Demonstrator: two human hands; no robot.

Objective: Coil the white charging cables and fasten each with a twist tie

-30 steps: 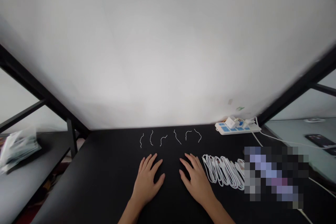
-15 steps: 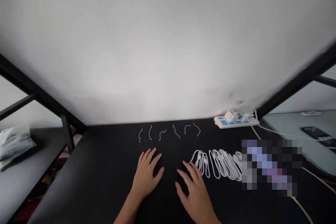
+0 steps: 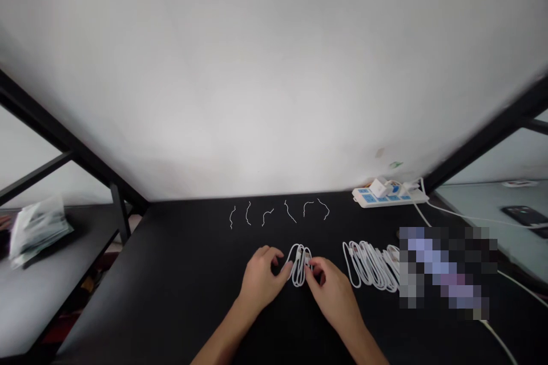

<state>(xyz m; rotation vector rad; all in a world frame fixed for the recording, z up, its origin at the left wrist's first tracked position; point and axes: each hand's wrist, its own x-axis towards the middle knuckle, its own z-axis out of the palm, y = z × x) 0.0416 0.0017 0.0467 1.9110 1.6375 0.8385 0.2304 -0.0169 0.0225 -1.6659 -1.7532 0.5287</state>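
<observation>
A looped white cable bundle (image 3: 299, 265) lies at the middle of the black table (image 3: 192, 274). My right hand (image 3: 331, 291) pinches its lower right side between the fingers. My left hand (image 3: 261, 276) sits just left of the bundle, with the thumb against its loops, and I cannot tell if it grips them. A larger pile of white cables (image 3: 370, 266) lies to the right of my right hand. Several thin, short white wires (image 3: 278, 212) lie in a row beyond my hands.
A white power strip with blue sockets (image 3: 387, 198) and plugged-in adapters stands at the table's far right corner, its white cords trailing off to the right. A pixelated patch (image 3: 445, 271) hides part of the right side. A white wall rises behind the table.
The looped cable bundle has left the pile and now lies at the middle of the table. Both hands have moved onto it, the left shifting right and the right closing on the loops.
</observation>
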